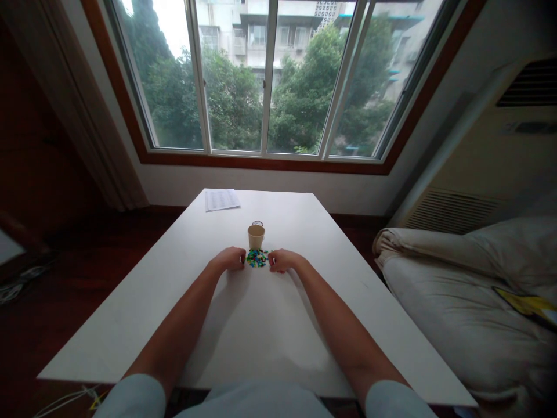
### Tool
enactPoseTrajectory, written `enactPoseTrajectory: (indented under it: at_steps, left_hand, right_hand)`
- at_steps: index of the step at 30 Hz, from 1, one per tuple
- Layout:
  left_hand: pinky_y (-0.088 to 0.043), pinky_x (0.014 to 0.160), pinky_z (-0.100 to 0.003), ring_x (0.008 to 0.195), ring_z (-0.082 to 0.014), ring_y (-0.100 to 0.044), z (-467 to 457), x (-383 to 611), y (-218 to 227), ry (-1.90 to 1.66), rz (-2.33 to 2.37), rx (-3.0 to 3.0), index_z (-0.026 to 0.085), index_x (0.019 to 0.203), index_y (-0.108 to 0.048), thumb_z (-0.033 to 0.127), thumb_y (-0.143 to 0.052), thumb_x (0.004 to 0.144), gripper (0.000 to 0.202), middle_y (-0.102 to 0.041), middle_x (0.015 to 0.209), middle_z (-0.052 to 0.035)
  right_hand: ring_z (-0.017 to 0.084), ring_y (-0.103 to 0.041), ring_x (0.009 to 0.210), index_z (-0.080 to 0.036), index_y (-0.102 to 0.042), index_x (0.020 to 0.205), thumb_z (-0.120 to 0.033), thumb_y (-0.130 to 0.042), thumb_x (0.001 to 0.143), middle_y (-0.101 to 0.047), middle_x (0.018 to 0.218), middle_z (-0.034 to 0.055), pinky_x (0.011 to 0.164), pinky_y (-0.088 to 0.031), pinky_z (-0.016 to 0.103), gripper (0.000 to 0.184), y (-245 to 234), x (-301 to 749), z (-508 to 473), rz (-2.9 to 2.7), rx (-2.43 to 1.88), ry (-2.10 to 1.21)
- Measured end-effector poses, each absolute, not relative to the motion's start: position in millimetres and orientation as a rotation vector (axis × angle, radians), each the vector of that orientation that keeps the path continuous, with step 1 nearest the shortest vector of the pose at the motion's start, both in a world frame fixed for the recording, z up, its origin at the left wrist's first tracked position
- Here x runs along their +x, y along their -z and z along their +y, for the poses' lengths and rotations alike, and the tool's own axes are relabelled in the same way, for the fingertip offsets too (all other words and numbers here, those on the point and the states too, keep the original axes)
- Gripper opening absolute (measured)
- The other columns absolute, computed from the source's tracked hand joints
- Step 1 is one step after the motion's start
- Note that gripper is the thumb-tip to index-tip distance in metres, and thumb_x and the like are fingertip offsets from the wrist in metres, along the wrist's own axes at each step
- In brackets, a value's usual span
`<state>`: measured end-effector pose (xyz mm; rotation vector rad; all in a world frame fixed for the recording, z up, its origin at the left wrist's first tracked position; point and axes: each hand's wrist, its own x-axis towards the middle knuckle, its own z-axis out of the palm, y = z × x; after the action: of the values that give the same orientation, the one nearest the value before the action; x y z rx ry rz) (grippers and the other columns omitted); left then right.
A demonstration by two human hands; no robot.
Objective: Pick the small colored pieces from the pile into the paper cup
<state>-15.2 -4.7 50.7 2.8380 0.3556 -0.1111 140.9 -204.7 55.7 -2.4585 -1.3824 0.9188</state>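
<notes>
A heap of small beads or pieces (256, 259) in green, blue, white, red and black lies on the white table (183, 290). My left hand (230, 259) rests at the heap's left edge, fingers curled and pressed together. At the right edge is my right hand (284, 260), its fingertips drawn into a pinch by the outermost pieces. Whatever either hand holds is too small to make out. Just beyond the heap stands an upright tan paper cup (256, 238); its contents cannot be seen.
A small dark-rimmed round thing (257, 223) lies behind the cup, partly hidden. Sheets of printed paper (221, 200) lie at the table's far left corner. To the right is a pale cushioned seat (435, 296), with a large vented unit (483, 151) behind it.
</notes>
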Motion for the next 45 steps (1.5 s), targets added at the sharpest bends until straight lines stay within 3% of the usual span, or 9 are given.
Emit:
enactPoseTrajectory:
  at_steps: [11, 15, 19, 28, 36, 45]
  left_hand:
    - [-0.045, 0.071, -0.031, 0.082, -0.0253, -0.066, -11, -12, -48, 0.035, 0.320, 2.904, 0.023, 0.083, -0.073, 0.024, -0.061, 0.073, 0.015, -0.073, 0.090, -0.0103]
    - [-0.044, 0.070, -0.031, 0.080, -0.0252, -0.066, -9, -12, -46, 0.029, 0.317, 2.902, 0.022, 0.082, -0.072, 0.023, -0.061, 0.073, 0.014, -0.073, 0.089, -0.0102]
    - [-0.043, 0.069, -0.030, 0.081, -0.0242, -0.065, -10, -13, -49, -0.003, 0.288, 2.898, 0.023, 0.083, -0.072, 0.021, -0.061, 0.074, 0.015, -0.073, 0.089, -0.0084]
    - [-0.038, 0.066, -0.026, 0.077, -0.0191, -0.062, -12, -15, -60, -0.147, 0.297, 2.806, 0.023, 0.083, -0.070, 0.020, -0.061, 0.078, 0.012, -0.072, 0.087, -0.0040]
    - [-0.042, 0.069, -0.024, 0.077, -0.0163, -0.062, -16, -14, -72, -0.233, 0.240, 2.738, 0.023, 0.092, -0.072, 0.016, -0.053, 0.083, 0.022, -0.073, 0.090, -0.0021]
    - [-0.046, 0.073, -0.024, 0.080, -0.0160, -0.061, -14, -8, -70, -0.364, 0.163, 2.593, 0.021, 0.087, -0.074, 0.019, -0.051, 0.082, 0.024, -0.073, 0.090, -0.0013]
  right_hand:
    - [0.015, -0.063, 0.061, -0.021, -0.067, 0.083, -0.013, -0.061, 0.070, -0.068, 0.065, -0.0014, 0.058, -0.040, 0.022, 0.017, -61, 136, -204, -1.529, -2.520, -0.599]
    - [0.017, -0.064, 0.070, -0.022, -0.067, 0.085, -0.023, -0.065, 0.073, -0.070, 0.075, 0.0009, 0.058, -0.038, 0.022, 0.012, -54, 140, -203, -1.571, -2.534, -0.473]
    - [0.020, -0.064, 0.081, -0.024, -0.068, 0.090, -0.035, -0.068, 0.076, -0.072, 0.089, 0.0044, 0.062, -0.038, 0.024, 0.018, -44, 141, -200, -1.564, -2.586, -0.285]
    - [0.024, -0.066, 0.086, -0.023, -0.069, 0.093, -0.025, -0.059, 0.083, -0.071, 0.097, 0.0108, 0.066, -0.040, 0.028, 0.014, -41, 137, -200, -1.408, -2.698, -0.149]
    - [0.023, -0.064, 0.097, -0.023, -0.064, 0.110, -0.043, -0.057, 0.090, -0.070, 0.107, 0.0092, 0.073, -0.042, 0.027, 0.029, -48, 129, -202, -1.343, -2.743, -0.108]
    - [0.021, -0.064, 0.094, -0.024, -0.066, 0.108, -0.026, -0.053, 0.091, -0.070, 0.104, 0.0080, 0.071, -0.039, 0.026, 0.021, -42, 132, -199, -1.409, -2.728, -0.180]
